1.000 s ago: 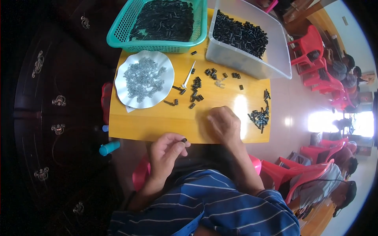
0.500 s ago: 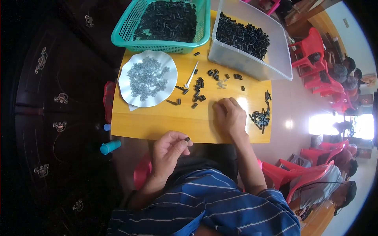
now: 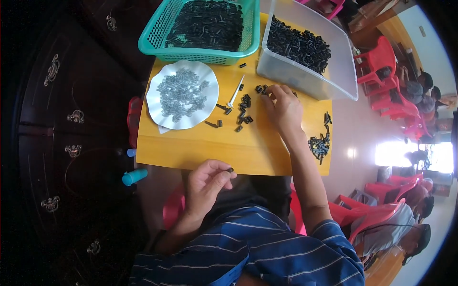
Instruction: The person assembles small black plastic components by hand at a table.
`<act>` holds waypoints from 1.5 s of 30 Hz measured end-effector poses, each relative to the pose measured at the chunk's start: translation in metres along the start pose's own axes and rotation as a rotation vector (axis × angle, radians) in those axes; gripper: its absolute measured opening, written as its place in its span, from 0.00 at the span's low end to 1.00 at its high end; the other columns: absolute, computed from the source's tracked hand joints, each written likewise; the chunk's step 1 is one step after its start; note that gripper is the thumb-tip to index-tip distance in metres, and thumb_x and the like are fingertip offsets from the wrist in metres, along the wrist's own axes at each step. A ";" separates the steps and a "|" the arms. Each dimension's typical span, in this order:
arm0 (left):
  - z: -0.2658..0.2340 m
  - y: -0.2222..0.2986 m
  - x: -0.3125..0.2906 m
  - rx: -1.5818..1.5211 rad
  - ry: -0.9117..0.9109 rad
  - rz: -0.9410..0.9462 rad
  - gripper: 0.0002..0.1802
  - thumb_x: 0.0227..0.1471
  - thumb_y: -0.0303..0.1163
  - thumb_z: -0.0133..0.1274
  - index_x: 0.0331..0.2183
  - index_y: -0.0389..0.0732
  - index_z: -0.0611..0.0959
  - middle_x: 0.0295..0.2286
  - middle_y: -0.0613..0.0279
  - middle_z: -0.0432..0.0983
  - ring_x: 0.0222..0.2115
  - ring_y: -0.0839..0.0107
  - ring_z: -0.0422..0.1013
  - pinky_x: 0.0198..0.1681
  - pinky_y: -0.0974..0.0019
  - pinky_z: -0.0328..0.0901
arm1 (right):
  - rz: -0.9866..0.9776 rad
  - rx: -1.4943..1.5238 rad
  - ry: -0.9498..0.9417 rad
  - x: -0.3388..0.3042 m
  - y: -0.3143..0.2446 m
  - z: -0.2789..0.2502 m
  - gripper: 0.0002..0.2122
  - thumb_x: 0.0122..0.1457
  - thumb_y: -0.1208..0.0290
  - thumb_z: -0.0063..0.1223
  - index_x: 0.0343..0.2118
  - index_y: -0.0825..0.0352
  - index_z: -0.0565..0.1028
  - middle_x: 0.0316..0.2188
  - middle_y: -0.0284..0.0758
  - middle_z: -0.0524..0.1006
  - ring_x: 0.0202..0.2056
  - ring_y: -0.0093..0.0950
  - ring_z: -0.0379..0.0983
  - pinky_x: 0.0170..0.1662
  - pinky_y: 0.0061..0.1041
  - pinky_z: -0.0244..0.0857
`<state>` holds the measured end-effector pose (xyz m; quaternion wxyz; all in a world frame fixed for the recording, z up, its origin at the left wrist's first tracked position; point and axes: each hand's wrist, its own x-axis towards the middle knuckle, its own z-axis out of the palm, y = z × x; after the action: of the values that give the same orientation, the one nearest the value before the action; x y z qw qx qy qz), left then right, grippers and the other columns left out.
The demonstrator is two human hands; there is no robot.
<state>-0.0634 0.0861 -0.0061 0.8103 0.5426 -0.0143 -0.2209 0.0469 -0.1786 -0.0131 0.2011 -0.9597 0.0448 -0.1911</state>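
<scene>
My left hand (image 3: 207,183) is closed at the table's near edge, pinching a small black plastic piece (image 3: 231,169) between thumb and forefinger. Farther off, my right hand (image 3: 285,109) reaches over the table with curled fingertips against a small cluster of black pieces (image 3: 259,88); whatever they grip is hidden. A loose row of black pieces (image 3: 245,102) lies to the left of that hand. Beside the row rests a thin white pointed tool (image 3: 236,91). On the left, a white scalloped plate (image 3: 152,105) holds a heap of tiny clear parts (image 3: 181,95).
At the back stand a green perforated basket (image 3: 200,58) and a translucent bin (image 3: 305,81), both full of black pieces. Another pile of dark pieces (image 3: 319,145) lies at the table's right edge. Red chairs (image 3: 381,52) and seated people are to the right, dark cabinets (image 3: 47,143) to the left.
My right hand has moved forward and slightly right from the middle of the table to the black cluster, covering the few loose clear parts. My left hand still pinches its piece, almost unmoved.
</scene>
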 end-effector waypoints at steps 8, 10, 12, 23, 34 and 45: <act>-0.003 -0.001 0.000 0.012 -0.010 -0.007 0.07 0.60 0.25 0.55 0.40 0.35 0.78 0.32 0.55 0.81 0.26 0.77 0.73 0.33 0.75 0.70 | -0.049 -0.015 -0.003 0.003 -0.004 -0.002 0.06 0.56 0.69 0.61 0.33 0.63 0.77 0.32 0.37 0.79 0.31 0.40 0.79 0.33 0.38 0.72; -0.005 -0.002 0.000 -0.007 -0.010 -0.006 0.07 0.60 0.24 0.55 0.41 0.33 0.79 0.32 0.55 0.81 0.26 0.77 0.74 0.33 0.75 0.70 | -0.022 0.156 -0.021 -0.002 -0.017 -0.017 0.05 0.57 0.74 0.60 0.33 0.65 0.74 0.32 0.38 0.80 0.28 0.39 0.79 0.31 0.33 0.73; -0.006 -0.003 0.000 -0.025 -0.010 -0.005 0.08 0.60 0.23 0.54 0.41 0.32 0.79 0.33 0.55 0.82 0.27 0.76 0.75 0.33 0.75 0.71 | 0.023 0.293 -0.087 -0.015 -0.032 -0.033 0.05 0.58 0.75 0.59 0.33 0.67 0.73 0.31 0.38 0.80 0.27 0.36 0.79 0.30 0.30 0.72; 0.000 0.004 -0.004 0.042 0.030 -0.065 0.07 0.59 0.25 0.54 0.40 0.34 0.78 0.33 0.55 0.81 0.26 0.77 0.72 0.33 0.74 0.68 | 0.348 1.106 -0.449 -0.096 -0.061 -0.053 0.07 0.66 0.72 0.55 0.42 0.69 0.78 0.32 0.28 0.74 0.30 0.15 0.69 0.33 0.15 0.65; -0.002 0.001 -0.001 -0.001 0.000 -0.017 0.08 0.60 0.22 0.54 0.42 0.33 0.79 0.33 0.60 0.81 0.28 0.79 0.74 0.34 0.77 0.69 | 0.365 1.266 -0.562 -0.114 -0.069 -0.056 0.06 0.65 0.74 0.56 0.42 0.68 0.76 0.35 0.26 0.75 0.33 0.13 0.67 0.36 0.13 0.62; 0.001 -0.007 -0.004 0.095 -0.004 0.048 0.10 0.55 0.17 0.57 0.41 0.33 0.80 0.30 0.65 0.78 0.28 0.81 0.74 0.33 0.78 0.69 | 0.288 1.174 -0.638 -0.119 -0.063 -0.053 0.04 0.62 0.77 0.59 0.38 0.70 0.76 0.30 0.27 0.78 0.31 0.14 0.72 0.37 0.16 0.66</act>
<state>-0.0695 0.0845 -0.0108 0.7887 0.5796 -0.0395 -0.2013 -0.0828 -0.1209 0.0163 0.7151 -0.6854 -0.0006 0.1373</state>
